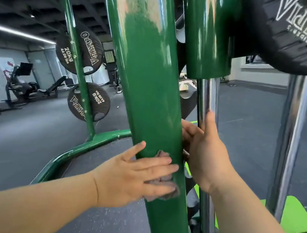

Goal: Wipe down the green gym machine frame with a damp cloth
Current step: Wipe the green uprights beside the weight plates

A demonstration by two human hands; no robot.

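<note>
The left hand (137,174) lies flat and unclenched on the front of the thick green post (145,67), fingers (158,165) straight and spread across it. It pins a small grey cloth (160,195) against the paint low on the tube, and the cloth's crumpled edges show above and below the fingers. A flat palm suits this job, since it spreads pressure over the curved surface and lets the cloth slide along the tube instead of bunching. The left forearm comes in from the lower left, wrist roughly straight. The right hand (205,157) reaches in from the right into the gap between the post and the chrome rod (207,96), thumb pointing up along the rod. Its fingers go behind the post, probably to steady the body or catch the cloth's far end, but whether they grasp anything cannot be told from here.
</note>
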